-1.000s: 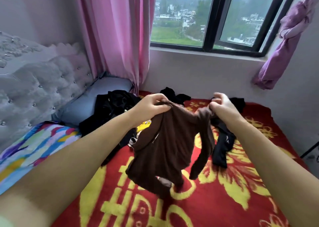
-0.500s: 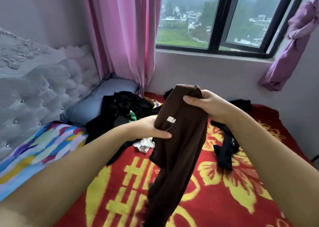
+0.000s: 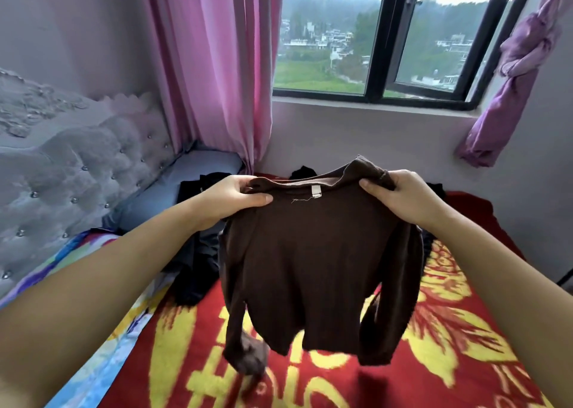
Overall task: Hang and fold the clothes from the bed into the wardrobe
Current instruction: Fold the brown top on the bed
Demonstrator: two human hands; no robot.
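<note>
A brown long-sleeved top (image 3: 316, 259) hangs spread out in the air above the bed (image 3: 449, 330). My left hand (image 3: 229, 197) pinches its left shoulder and my right hand (image 3: 400, 193) grips its right shoulder. A small white label shows at the neckline. Both sleeves dangle down at the sides, the left cuff close to the red and yellow blanket. A pile of black clothes (image 3: 198, 252) lies on the bed behind and left of the top, partly hidden by it.
A grey tufted headboard (image 3: 71, 172) and a grey pillow (image 3: 173, 190) are at the left. A pink curtain (image 3: 214, 66) hangs by the window (image 3: 381, 42), a purple knotted curtain (image 3: 508, 79) at the right. A multicoloured sheet (image 3: 93, 330) edges the bed.
The top was bunched and held mainly by my right hand; now both hands hold its shoulders apart and it hangs open and flat, raised higher.
</note>
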